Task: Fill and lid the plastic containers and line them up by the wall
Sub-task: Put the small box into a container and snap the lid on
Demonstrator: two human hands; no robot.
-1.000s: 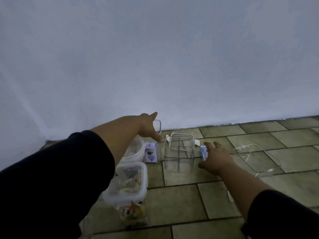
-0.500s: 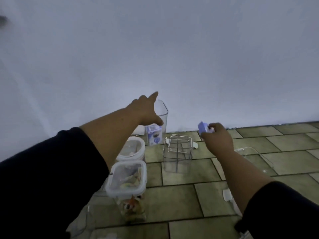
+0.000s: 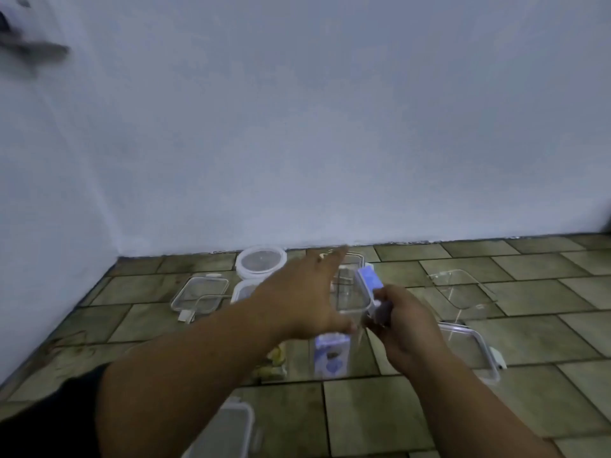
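My left hand (image 3: 304, 292) grips a tall clear container (image 3: 355, 304) by its rim and holds it above the tiled floor. One small purple and white box (image 3: 332, 357) lies inside it near the bottom. My right hand (image 3: 406, 322) pinches a second purple and white box (image 3: 368, 282) right at the container's open mouth. A round container with a white lid (image 3: 261, 261) stands by the wall. A lidded container with snacks (image 3: 274, 358) is mostly hidden behind my left arm.
Clear flat lids (image 3: 200, 294) lie on the floor at the left. An open clear tub (image 3: 463, 289) and a white-rimmed lid (image 3: 472, 348) lie at the right. Another lidded box (image 3: 224, 431) sits near me. The wall (image 3: 330, 143) runs along the back.
My left hand has brought the tall container from near the wall down toward me. My right hand has carried the second purple box over to its mouth.
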